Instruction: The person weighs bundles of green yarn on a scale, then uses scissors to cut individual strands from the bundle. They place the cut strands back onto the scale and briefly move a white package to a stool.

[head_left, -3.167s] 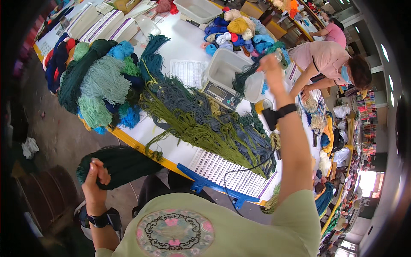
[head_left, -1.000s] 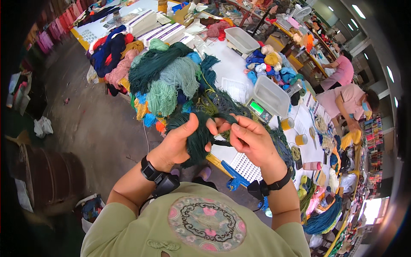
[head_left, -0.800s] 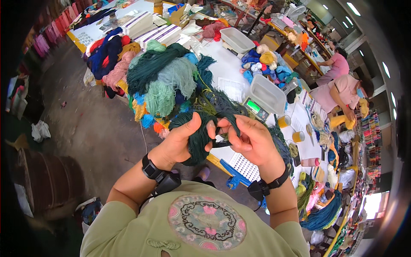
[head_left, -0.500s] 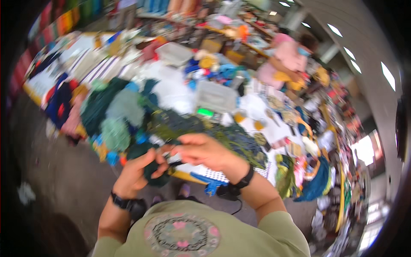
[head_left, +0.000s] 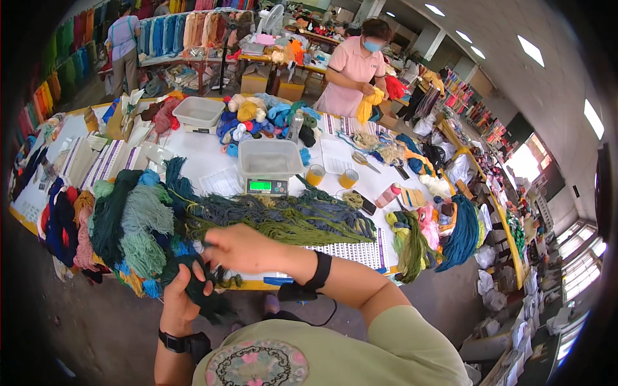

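My left hand (head_left: 181, 297) is closed around a bundle of dark green yarn (head_left: 207, 303), just off the table's near edge. Over it, my right hand (head_left: 239, 249) has its fingers bent together at the top of the same bundle; what lies between its fingertips is hidden. Beside my left hand, pale green yarn (head_left: 143, 222) and a dark teal hank (head_left: 116, 211) hang over the edge. Beyond my right hand, long strands of olive green yarn (head_left: 293, 226) and slate-blue yarn (head_left: 322, 209) lie across the table.
A clear plastic tub (head_left: 270, 159) sits on a digital scale (head_left: 278, 186) with a lit green display. Farther back are another tub (head_left: 198, 112) and a heap of coloured yarn balls (head_left: 248, 116). A co-worker (head_left: 351, 74) in pink handles yellow yarn (head_left: 369, 104). Scissors (head_left: 365, 162) lie at right.
The view has steadied and swung. Both hands have shifted left and a little lower in the view, with the dark green yarn still in the left hand. The right forearm now reaches farther across.
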Available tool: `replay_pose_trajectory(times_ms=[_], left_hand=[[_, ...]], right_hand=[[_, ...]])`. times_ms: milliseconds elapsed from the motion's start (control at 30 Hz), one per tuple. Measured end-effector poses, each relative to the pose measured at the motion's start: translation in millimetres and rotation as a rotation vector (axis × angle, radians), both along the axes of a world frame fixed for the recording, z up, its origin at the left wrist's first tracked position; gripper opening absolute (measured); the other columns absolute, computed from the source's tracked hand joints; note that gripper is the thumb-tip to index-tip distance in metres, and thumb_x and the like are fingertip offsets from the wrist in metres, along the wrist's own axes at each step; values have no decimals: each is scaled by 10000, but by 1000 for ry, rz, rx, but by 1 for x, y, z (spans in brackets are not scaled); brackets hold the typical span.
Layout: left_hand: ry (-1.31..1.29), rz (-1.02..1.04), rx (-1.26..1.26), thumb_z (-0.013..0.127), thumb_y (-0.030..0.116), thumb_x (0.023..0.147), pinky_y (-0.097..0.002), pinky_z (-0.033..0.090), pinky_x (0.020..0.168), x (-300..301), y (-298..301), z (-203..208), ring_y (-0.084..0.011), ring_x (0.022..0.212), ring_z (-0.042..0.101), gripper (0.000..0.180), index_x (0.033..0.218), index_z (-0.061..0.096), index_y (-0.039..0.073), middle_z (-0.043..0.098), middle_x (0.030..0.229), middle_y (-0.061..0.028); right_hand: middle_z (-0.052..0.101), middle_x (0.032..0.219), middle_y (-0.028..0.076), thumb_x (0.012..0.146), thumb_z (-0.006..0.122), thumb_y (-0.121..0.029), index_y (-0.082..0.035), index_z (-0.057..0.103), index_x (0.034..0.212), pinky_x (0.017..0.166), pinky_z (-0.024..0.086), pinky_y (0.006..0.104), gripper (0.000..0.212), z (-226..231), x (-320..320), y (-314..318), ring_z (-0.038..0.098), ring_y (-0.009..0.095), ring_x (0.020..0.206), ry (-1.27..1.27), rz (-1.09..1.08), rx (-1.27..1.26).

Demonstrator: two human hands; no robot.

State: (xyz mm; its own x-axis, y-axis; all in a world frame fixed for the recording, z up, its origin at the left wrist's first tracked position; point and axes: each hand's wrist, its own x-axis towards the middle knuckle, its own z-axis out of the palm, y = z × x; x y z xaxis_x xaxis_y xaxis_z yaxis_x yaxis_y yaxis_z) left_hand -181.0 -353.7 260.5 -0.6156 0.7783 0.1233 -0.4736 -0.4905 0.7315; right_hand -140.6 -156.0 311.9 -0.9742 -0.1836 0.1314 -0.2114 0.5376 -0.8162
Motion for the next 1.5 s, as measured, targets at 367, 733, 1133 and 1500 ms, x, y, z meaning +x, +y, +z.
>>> replay_pose_trajectory(times_ms=[367,733,1133,1500], left_hand=[[51,84,-1,415,562,951,-418,356,1071,-5,13,16,-238,1313,411,691,1340,477,-6,443,1416,-126],[57,139,-130,605,220,951,-307,422,998,4,24,34,-161,1171,527,465,1332,502,-27,563,1295,-92],[86,212,-207,533,30,903,-292,462,903,6,23,36,-139,1009,575,355,1250,565,-38,626,1166,-95],[-44,-124,-278,610,249,919,-229,327,453,-6,-46,38,-72,508,444,303,994,653,-41,539,643,-31]], right_hand=[[584,1048,34,843,693,-77,-43,611,977,591,463,238,161,-7,21,2,564,71,750,-238,-158,-484],[549,1014,6,815,715,-23,-5,601,838,586,367,206,117,-4,24,-3,450,31,681,38,-181,-477],[646,886,41,929,599,-149,-50,571,950,433,269,184,105,6,27,6,365,16,513,-461,-99,-1065],[483,709,-71,966,566,-239,-117,576,887,438,216,177,146,-20,41,67,312,7,507,-338,-255,-882]])
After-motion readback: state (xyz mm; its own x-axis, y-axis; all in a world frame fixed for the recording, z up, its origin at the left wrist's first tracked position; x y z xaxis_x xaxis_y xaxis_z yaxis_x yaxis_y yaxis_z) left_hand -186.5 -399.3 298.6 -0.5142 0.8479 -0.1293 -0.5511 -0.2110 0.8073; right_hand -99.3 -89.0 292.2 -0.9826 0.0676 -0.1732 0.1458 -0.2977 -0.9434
